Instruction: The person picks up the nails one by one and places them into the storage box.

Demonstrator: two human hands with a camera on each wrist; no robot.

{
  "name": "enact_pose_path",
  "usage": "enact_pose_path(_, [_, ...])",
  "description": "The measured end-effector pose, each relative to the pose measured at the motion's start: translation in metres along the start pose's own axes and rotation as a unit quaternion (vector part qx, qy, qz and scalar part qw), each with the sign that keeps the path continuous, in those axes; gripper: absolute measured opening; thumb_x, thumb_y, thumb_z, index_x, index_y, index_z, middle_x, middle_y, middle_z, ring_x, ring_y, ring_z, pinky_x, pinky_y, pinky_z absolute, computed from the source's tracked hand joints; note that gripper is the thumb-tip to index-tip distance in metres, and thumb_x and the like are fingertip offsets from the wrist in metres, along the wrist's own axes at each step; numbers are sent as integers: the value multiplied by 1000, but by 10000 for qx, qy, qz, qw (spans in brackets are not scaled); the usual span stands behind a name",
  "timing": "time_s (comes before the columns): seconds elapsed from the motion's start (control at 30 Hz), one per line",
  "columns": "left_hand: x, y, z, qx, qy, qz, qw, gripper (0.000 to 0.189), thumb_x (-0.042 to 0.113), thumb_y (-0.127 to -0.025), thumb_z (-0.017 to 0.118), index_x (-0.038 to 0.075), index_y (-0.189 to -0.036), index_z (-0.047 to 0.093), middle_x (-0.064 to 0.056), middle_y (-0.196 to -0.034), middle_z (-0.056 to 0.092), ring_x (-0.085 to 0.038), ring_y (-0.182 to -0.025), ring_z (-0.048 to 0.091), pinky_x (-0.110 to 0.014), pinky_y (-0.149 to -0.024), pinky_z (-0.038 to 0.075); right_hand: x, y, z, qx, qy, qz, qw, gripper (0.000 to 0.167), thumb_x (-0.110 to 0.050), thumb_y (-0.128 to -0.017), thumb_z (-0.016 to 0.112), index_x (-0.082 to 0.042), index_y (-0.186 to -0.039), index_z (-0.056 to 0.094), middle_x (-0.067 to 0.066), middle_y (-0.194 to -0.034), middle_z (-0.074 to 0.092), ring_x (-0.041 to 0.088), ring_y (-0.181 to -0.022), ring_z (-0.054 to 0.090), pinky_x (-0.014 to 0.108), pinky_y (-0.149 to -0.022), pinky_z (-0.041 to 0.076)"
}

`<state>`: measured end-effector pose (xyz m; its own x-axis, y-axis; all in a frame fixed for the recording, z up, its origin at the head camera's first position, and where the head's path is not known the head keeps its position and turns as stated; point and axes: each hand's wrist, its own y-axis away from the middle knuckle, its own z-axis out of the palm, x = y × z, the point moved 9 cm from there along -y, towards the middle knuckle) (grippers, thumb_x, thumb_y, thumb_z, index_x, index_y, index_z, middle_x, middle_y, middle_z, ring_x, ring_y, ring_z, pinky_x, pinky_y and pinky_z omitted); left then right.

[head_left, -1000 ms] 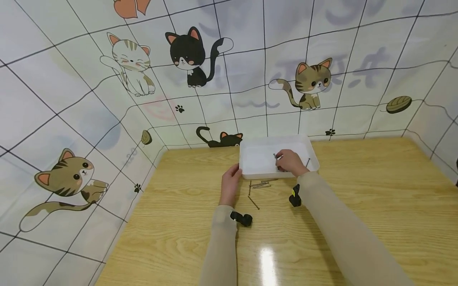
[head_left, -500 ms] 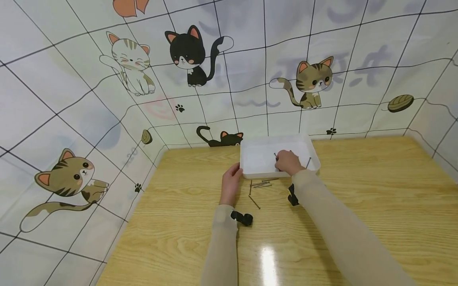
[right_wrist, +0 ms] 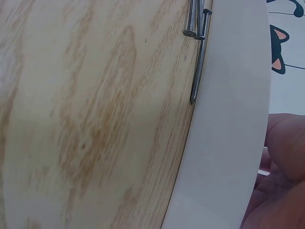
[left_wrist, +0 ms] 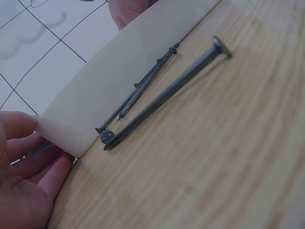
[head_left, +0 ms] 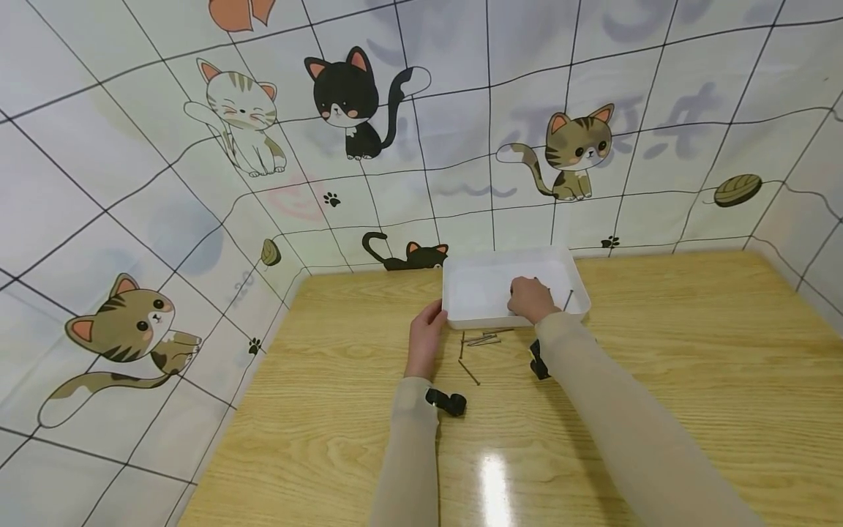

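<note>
My left hand (head_left: 424,337) holds the front left corner of the shallow white tray (head_left: 500,323), thumb at the rim and fingers low against the corner. A thin dark strip shows between its fingers in the left wrist view. Inside the tray, my right hand (head_left: 530,298) is lowered with its fingers curled over a nail, which the hand hides. One more nail (head_left: 568,298) leans inside by the right wall. On the table before the tray lie several steel nails; the nearest nail (left_wrist: 167,95) lies slanted, apart from the front wall.
The wooden table (head_left: 316,439) meets a wall covering (head_left: 461,183) printed with cats and grid lines, and the tray stands close to it. A black wrist camera (head_left: 446,402) sits on the left sleeve, another wrist camera (head_left: 539,360) by the right.
My right hand has sunk a little into the tray and its fingers have curled in. The nail that stuck out past its fingertips is out of sight. My left hand stays at the corner.
</note>
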<state>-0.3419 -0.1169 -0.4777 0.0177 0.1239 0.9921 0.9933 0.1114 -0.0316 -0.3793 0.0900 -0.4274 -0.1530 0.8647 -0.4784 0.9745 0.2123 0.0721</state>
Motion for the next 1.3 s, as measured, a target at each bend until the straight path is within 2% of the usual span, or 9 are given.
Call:
enact_pose_path(0.07, [0,1,0,4,7,-10,10000,35,22,-91,52,13,-125,54,0,-122,55,-11,-113,46,-33,-96,34,0,0,1,-28,13,-38,10000,14,1,-79,51,6,-87,60,16,-77,60,24,-60,52,35,-52,43])
enact_pose_path(0.27, [1,2,0,-29,77,-16,10000,36,22,-91,52,12,-125,53,-2,-123,54,-12,-114,45,-34,-96,34,0,-2,3,-125,97,3,9999,19,2,-80,49,8,-94,59,19,-84,61,25,-63,53,36,-53,44])
enact_pose_path(0.4, [2,2,0,-27,113,-12,9999,36,22,-91,52,12,-125,53,-2,-123,54,-11,-113,46,-33,-96,34,0,-2,3,-141,107,-14,9998,23,3,-81,47,10,-100,57,21,-92,60,27,-69,55,38,-59,46])
enact_pose_path(0.5, [2,1,0,-23,155,-38,9999,35,22,-91,52,12,-125,54,-1,-122,55,-11,-113,46,-34,-96,34,0,0,2,-111,113,-34,9999,19,3,-83,46,9,-99,56,20,-89,60,26,-69,54,38,-60,46])
enact_pose_path(0.6, [-1,0,0,-41,163,-105,9998,35,23,-91,52,14,-124,54,1,-122,55,-9,-112,46,-33,-95,35,0,2,0,-11,143,-85,9999,14,2,-84,46,6,-93,56,16,-79,59,23,-61,51,35,-54,43])
enact_pose_path(0.67, [-2,1,1,-53,177,-122,9998,35,23,-91,52,14,-124,54,2,-122,55,-8,-112,46,-32,-95,35,-1,4,-2,23,132,-80,9999,18,1,-84,45,8,-97,55,17,-81,59,23,-60,51,35,-52,43])
enact_pose_path(0.83, [-3,2,-2,11,101,-108,9999,35,25,-91,52,16,-124,55,5,-120,55,-8,-113,45,-32,-95,35,-2,8,-8,-95,-77,112,9999,37,-8,-87,47,9,-119,46,23,-101,58,26,-68,57,37,-56,47])
enact_pose_path(0.97, [-5,2,-2,37,-45,-111,9999,35,27,-90,52,16,-124,54,5,-121,55,-8,-113,45,-32,-95,34,5,12,-16,-104,-274,258,9992,40,-16,-90,46,3,-125,44,20,-104,58,26,-68,57,37,-55,45])
enact_pose_path(1.3, [0,3,0,-1,46,-84,10000,36,24,-91,51,14,-126,52,0,-125,53,-11,-116,44,-35,-97,34,10,22,-41,382,-580,153,9975,39,-20,-89,50,-3,-125,47,17,-106,60,26,-76,59,35,-55,46])
